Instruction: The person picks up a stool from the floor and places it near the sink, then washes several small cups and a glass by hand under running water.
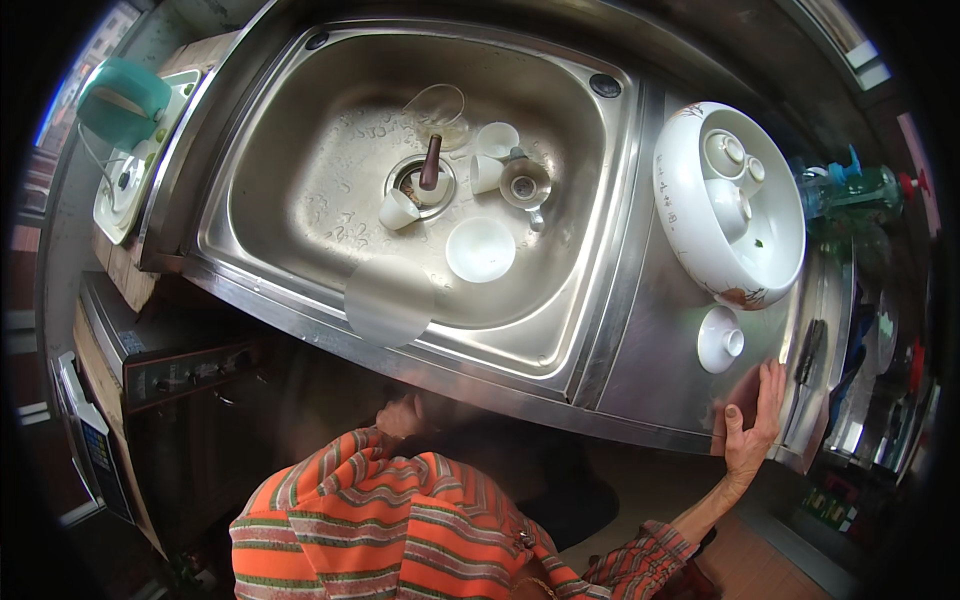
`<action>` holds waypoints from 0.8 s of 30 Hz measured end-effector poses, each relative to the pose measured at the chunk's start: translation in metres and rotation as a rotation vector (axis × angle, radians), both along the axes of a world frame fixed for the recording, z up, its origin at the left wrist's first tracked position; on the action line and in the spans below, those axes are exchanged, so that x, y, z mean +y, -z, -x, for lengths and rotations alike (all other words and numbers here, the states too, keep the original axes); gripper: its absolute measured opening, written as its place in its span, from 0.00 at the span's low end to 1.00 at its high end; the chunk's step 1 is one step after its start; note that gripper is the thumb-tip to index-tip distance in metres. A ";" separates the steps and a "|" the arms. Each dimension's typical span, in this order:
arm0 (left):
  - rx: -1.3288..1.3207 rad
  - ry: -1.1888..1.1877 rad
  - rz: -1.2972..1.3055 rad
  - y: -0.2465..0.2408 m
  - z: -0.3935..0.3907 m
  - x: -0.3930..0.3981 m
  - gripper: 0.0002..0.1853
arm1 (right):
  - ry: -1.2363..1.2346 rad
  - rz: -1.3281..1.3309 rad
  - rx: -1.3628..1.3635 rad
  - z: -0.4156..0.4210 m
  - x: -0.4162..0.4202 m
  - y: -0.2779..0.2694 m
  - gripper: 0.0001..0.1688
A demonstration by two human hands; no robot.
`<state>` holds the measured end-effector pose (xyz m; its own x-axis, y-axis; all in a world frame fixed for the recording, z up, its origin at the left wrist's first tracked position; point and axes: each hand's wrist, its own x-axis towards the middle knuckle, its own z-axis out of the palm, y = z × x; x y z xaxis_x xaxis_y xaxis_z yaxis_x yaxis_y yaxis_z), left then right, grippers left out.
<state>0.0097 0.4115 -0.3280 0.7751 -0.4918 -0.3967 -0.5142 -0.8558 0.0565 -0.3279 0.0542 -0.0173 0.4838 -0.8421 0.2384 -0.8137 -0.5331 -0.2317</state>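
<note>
My right hand [754,431] rests on the front corner of the steel counter [652,360], fingers stretched and thumb apart, holding nothing visible. Nearest to it lies a small white porcelain lid [721,341], knob up. My left hand [401,416] hangs low before the sink front, blurred and partly hidden by the sleeve. In the steel sink [300,172] lie a white bowl [480,250], several small white cups [398,210], a clear glass vessel [439,112] and a metal strainer-like piece [523,184]. A dark brown handle [431,161] shows over the drain.
Right of the sink stands a large painted white ceramic basin [679,202] holding small white cups [725,152]. Pump bottles [862,187] and a black brush [811,352] are beyond. To the left, a turquoise kettle [124,103] sits on a white tray [142,180] above an oven [187,371].
</note>
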 end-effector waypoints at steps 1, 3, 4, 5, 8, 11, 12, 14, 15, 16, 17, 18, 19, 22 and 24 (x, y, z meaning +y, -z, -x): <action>0.035 0.036 -0.033 -0.011 -0.015 -0.021 0.20 | 0.094 0.003 0.006 0.010 0.017 -0.001 0.47; 0.111 0.057 -0.095 -0.025 -0.014 -0.032 0.20 | 0.123 0.013 0.000 0.016 0.023 0.001 0.47; 0.146 -0.008 -0.126 -0.035 -0.003 -0.024 0.21 | 0.053 0.031 -0.007 0.012 0.008 0.004 0.43; 0.180 0.071 -0.082 -0.041 -0.007 -0.023 0.21 | 0.095 0.024 -0.026 0.017 0.015 0.009 0.42; 0.094 0.053 0.019 -0.020 -0.001 -0.009 0.21 | 0.133 0.041 -0.042 0.014 0.016 0.009 0.34; 0.194 0.032 -0.068 -0.031 -0.008 -0.015 0.24 | 0.270 0.016 -0.234 0.024 0.016 0.020 0.28; 0.225 0.031 -0.076 -0.034 -0.009 -0.013 0.25 | 0.281 0.040 -0.209 0.029 0.013 0.019 0.28; 0.299 0.001 -0.060 -0.041 -0.012 -0.015 0.30 | 0.295 0.102 -0.151 0.030 0.011 0.014 0.27; 0.337 0.005 -0.020 -0.045 -0.016 -0.014 0.33 | 0.300 0.104 -0.157 0.030 0.011 0.014 0.27; 0.354 -0.011 0.024 -0.044 -0.021 -0.015 0.34 | 0.337 0.099 -0.123 0.030 0.011 0.014 0.27; 0.376 -0.023 0.068 -0.041 -0.026 -0.016 0.34 | 0.377 0.093 -0.088 0.031 0.010 0.012 0.27; 0.626 -0.035 0.293 -0.014 -0.044 -0.017 0.32 | 0.392 0.113 -0.064 0.039 0.008 0.019 0.27; 0.885 -0.048 0.502 0.016 -0.067 -0.013 0.30 | 0.406 0.099 -0.070 0.038 0.009 0.023 0.28; 0.910 -0.028 0.967 -0.062 -0.112 -0.003 0.14 | 0.360 0.156 -0.114 0.030 0.006 0.030 0.29; 0.726 0.216 1.099 -0.123 -0.148 0.004 0.09 | 0.380 0.166 -0.095 0.029 0.004 0.030 0.30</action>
<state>0.1577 0.4155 -0.2046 0.4253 -0.9050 -0.0045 -0.1925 -0.0954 0.9767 -0.3570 0.0583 -0.0469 0.1155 -0.9027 0.4145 -0.9387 -0.2356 -0.2516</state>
